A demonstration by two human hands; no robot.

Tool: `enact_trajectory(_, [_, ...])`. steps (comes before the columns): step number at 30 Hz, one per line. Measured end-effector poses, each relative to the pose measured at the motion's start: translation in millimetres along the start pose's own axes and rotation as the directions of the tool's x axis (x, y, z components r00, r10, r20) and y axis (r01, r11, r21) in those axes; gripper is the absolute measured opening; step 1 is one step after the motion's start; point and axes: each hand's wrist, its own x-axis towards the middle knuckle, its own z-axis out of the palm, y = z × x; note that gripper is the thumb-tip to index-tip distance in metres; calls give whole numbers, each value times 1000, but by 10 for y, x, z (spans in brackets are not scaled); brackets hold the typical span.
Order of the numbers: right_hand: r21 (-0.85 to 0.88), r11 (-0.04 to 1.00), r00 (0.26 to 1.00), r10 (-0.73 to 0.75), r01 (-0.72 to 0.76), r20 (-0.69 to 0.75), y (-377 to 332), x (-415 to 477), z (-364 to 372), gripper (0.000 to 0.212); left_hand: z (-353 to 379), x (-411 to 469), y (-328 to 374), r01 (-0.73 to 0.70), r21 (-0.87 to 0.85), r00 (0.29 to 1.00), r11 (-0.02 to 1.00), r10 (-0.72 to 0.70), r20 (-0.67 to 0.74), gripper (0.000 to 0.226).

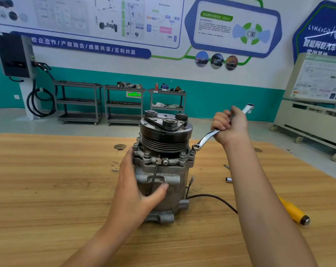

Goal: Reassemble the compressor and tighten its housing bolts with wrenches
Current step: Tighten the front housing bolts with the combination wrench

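Note:
A grey metal compressor (175, 182) stands upright on the wooden table (48, 189), its black pulley and clutch plate on top. Several housing bolts ring the flange below the pulley. My left hand (136, 189) wraps around the compressor's left side, thumb across the front of the body. My right hand (228, 126) grips the middle of a silver double-ended ring wrench (205, 138). The wrench's lower ring sits at a housing bolt (193, 151) on the flange's right side. Its upper ring sticks up past my fist.
A black wire (211, 198) runs from the compressor's base to the right, under my right forearm. A yellow-handled tool (294, 211) lies on the table at right, with small metal pieces (228, 179) nearby. Shelving carts and a wheeled cabinet stand beyond the table.

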Motion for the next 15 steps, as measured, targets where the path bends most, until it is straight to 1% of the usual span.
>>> enact_trajectory(2, [-55, 995, 996, 84, -83, 22, 51, 71, 27, 53, -1, 5, 3, 1, 9, 1000, 1000, -1, 3, 102])
enact_trajectory(4, [-97, 987, 991, 132, -130, 12, 107, 132, 36, 47, 0, 4, 11, -4, 10, 1000, 1000, 4, 5, 102])
enact_trajectory(6, [-85, 981, 984, 178, -177, 6, 145, 189, 21, 46, -1, -1, 18, 0, 3, 1000, 1000, 0, 6, 102])
enact_trajectory(9, [-74, 968, 970, 241, -240, 16, 171, 245, -30, 51, -2, -2, 16, -2, -1, 1000, 1000, 2, -3, 100])
enact_trajectory(12, [-81, 959, 956, 279, -273, 90, 173, 270, -71, 58, 3, -2, 5, -10, 7, 1000, 1000, 10, -9, 99])
enact_trajectory(15, [-11, 962, 952, 272, -273, 142, 147, 249, -156, 61, 6, -1, 14, -1, 11, 1000, 1000, 1, -8, 101])
